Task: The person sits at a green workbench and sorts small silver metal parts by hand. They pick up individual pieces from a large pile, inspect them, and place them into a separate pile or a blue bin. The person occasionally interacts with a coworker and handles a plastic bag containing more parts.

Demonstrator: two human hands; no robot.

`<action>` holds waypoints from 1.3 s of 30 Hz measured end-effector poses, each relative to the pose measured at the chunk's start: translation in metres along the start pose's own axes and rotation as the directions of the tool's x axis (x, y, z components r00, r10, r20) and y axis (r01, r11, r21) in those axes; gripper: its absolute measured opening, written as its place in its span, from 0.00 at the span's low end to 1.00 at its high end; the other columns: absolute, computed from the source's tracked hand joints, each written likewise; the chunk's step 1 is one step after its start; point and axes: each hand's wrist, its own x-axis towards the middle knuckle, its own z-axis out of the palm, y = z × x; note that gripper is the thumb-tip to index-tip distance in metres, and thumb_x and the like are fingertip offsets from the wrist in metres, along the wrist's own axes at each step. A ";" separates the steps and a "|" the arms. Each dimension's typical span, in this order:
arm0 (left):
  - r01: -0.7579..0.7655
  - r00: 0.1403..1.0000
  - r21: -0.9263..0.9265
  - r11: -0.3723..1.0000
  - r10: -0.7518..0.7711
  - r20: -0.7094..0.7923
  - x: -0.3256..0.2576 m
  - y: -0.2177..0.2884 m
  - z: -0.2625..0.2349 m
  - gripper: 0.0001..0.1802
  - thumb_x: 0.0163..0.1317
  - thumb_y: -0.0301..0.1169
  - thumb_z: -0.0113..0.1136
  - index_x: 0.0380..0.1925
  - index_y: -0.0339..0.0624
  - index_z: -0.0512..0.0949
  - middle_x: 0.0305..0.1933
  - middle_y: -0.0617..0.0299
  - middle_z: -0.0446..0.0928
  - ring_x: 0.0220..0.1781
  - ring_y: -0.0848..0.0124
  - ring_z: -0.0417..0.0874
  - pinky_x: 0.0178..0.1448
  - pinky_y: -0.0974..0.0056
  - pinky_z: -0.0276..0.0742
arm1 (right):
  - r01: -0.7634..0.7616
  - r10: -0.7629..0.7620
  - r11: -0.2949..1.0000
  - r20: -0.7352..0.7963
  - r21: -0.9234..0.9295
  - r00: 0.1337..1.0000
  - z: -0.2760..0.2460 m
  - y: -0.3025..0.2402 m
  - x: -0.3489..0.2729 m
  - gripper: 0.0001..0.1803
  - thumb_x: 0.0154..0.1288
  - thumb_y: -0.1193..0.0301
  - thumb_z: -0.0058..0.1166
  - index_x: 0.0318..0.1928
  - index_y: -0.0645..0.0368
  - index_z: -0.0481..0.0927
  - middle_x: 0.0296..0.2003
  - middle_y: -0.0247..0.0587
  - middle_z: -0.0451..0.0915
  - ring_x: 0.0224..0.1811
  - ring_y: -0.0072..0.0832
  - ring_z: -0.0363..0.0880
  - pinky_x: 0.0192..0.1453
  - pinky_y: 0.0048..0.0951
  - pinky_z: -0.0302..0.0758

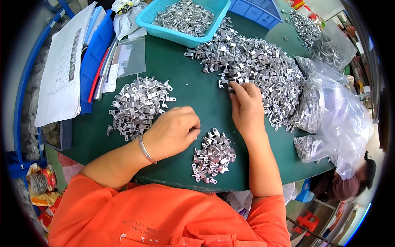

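Table (173,61): largest heap (263,66) of loose parts lies right of centre, running back to the basket (181,37) on the far side, more parts inside. Box (257,17) just right of basket. Left heap (140,107) stands apart; smallest heap (214,156) near edge, between forearms. Left hand (175,129) between these two. Right hand (247,107) at largest heap's left edge. Plastic bag (343,109) right of it. Papers (61,82) far left.
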 end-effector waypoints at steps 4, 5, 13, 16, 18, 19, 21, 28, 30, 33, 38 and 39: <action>0.031 0.996 -0.175 0.984 -0.015 0.092 -0.004 0.005 0.006 0.03 0.54 0.23 0.60 0.27 0.35 0.78 0.30 0.56 0.75 0.26 0.66 0.78 0.31 0.66 0.74 | -0.100 0.104 0.988 -0.031 0.116 0.994 0.003 0.004 -0.003 0.07 0.59 0.79 0.53 0.39 0.61 0.79 0.29 0.40 0.77 0.29 0.35 0.74 0.33 0.31 0.72; 0.042 0.995 -0.193 0.980 -0.024 0.093 -0.003 0.005 0.007 0.02 0.54 0.23 0.60 0.28 0.35 0.78 0.30 0.56 0.75 0.26 0.67 0.78 0.31 0.67 0.74 | -0.325 0.308 0.872 0.105 0.365 0.946 -0.002 0.001 -0.003 0.06 0.60 0.78 0.53 0.38 0.63 0.79 0.29 0.39 0.78 0.28 0.31 0.75 0.30 0.29 0.72; 0.392 0.902 -0.721 0.571 -0.392 0.180 0.005 0.006 0.007 0.10 0.63 0.24 0.54 0.43 0.32 0.72 0.36 0.57 0.78 0.33 0.72 0.81 0.37 0.71 0.79 | -0.705 0.285 -0.079 0.694 0.705 0.661 -0.027 -0.014 -0.007 0.07 0.64 0.77 0.51 0.39 0.69 0.79 0.29 0.42 0.81 0.26 0.21 0.78 0.29 0.22 0.78; 0.362 0.904 -0.850 0.382 -0.366 0.220 0.009 0.006 0.004 0.10 0.63 0.25 0.56 0.42 0.31 0.73 0.36 0.54 0.79 0.35 0.70 0.82 0.39 0.68 0.80 | -0.553 0.147 0.245 0.533 0.796 0.833 -0.027 -0.025 -0.015 0.06 0.60 0.83 0.53 0.37 0.67 0.80 0.33 0.40 0.81 0.32 0.23 0.79 0.35 0.23 0.78; 0.289 0.936 -0.832 0.474 -0.321 0.143 0.005 0.001 0.006 0.10 0.62 0.25 0.56 0.41 0.31 0.73 0.36 0.54 0.79 0.34 0.70 0.82 0.40 0.68 0.80 | -0.211 -0.029 0.640 0.298 0.739 0.954 -0.028 -0.033 -0.014 0.09 0.50 0.87 0.54 0.32 0.64 0.79 0.35 0.40 0.81 0.35 0.27 0.80 0.37 0.25 0.77; 0.250 0.950 -0.819 0.517 -0.295 0.104 0.003 0.001 0.007 0.09 0.62 0.25 0.57 0.41 0.31 0.73 0.36 0.54 0.79 0.34 0.70 0.82 0.40 0.68 0.81 | -0.063 -0.124 0.733 0.223 0.677 0.967 -0.028 -0.034 -0.013 0.10 0.47 0.88 0.54 0.31 0.63 0.79 0.35 0.40 0.80 0.35 0.29 0.80 0.37 0.26 0.77; 0.125 0.971 -0.649 0.751 -0.227 -0.075 0.003 0.008 0.001 0.07 0.55 0.20 0.60 0.34 0.34 0.76 0.35 0.56 0.79 0.36 0.68 0.82 0.42 0.66 0.79 | -0.054 -0.091 0.793 0.206 0.606 0.974 -0.031 -0.032 -0.012 0.11 0.46 0.88 0.52 0.31 0.62 0.78 0.35 0.42 0.80 0.36 0.37 0.79 0.40 0.30 0.76; 0.153 0.894 0.287 0.946 -0.008 -0.448 0.006 -0.013 -0.069 0.07 0.46 0.16 0.52 0.27 0.33 0.76 0.31 0.53 0.76 0.35 0.57 0.78 0.41 0.63 0.74 | -0.004 0.002 0.990 -0.013 -0.142 1.000 -0.008 0.010 -0.002 0.16 0.44 0.86 0.49 0.36 0.60 0.80 0.32 0.42 0.74 0.36 0.41 0.71 0.41 0.38 0.70; 0.200 0.926 0.369 0.908 -0.052 -0.373 0.001 -0.027 -0.075 0.05 0.47 0.18 0.51 0.25 0.32 0.76 0.30 0.51 0.75 0.35 0.55 0.78 0.39 0.61 0.73 | 0.014 -0.023 0.981 -0.045 -0.195 0.999 -0.007 0.011 -0.003 0.13 0.45 0.84 0.50 0.32 0.60 0.80 0.33 0.40 0.73 0.36 0.40 0.70 0.40 0.37 0.69; 0.194 0.927 0.378 0.905 -0.043 -0.373 -0.001 -0.027 -0.078 0.05 0.48 0.19 0.51 0.24 0.32 0.77 0.30 0.51 0.75 0.34 0.55 0.78 0.40 0.60 0.73 | 0.044 -0.053 0.982 -0.045 -0.181 0.998 -0.008 0.009 -0.004 0.11 0.45 0.83 0.51 0.31 0.58 0.79 0.35 0.37 0.73 0.39 0.38 0.71 0.41 0.36 0.68; 0.224 0.921 0.324 0.919 -0.092 -0.377 -0.001 -0.025 -0.077 0.05 0.48 0.19 0.51 0.24 0.32 0.77 0.30 0.52 0.75 0.35 0.56 0.78 0.41 0.61 0.73 | 0.032 -0.027 0.970 0.023 -0.240 0.999 -0.006 0.008 -0.006 0.09 0.46 0.80 0.52 0.31 0.55 0.77 0.39 0.33 0.73 0.44 0.37 0.70 0.44 0.35 0.66; 0.220 0.921 0.330 0.918 -0.083 -0.382 -0.001 -0.025 -0.076 0.05 0.49 0.19 0.51 0.23 0.32 0.77 0.30 0.52 0.75 0.35 0.56 0.78 0.41 0.61 0.73 | 0.026 -0.017 0.973 0.039 -0.231 0.999 -0.004 0.010 -0.004 0.09 0.46 0.80 0.52 0.31 0.55 0.77 0.39 0.33 0.73 0.45 0.36 0.70 0.44 0.35 0.66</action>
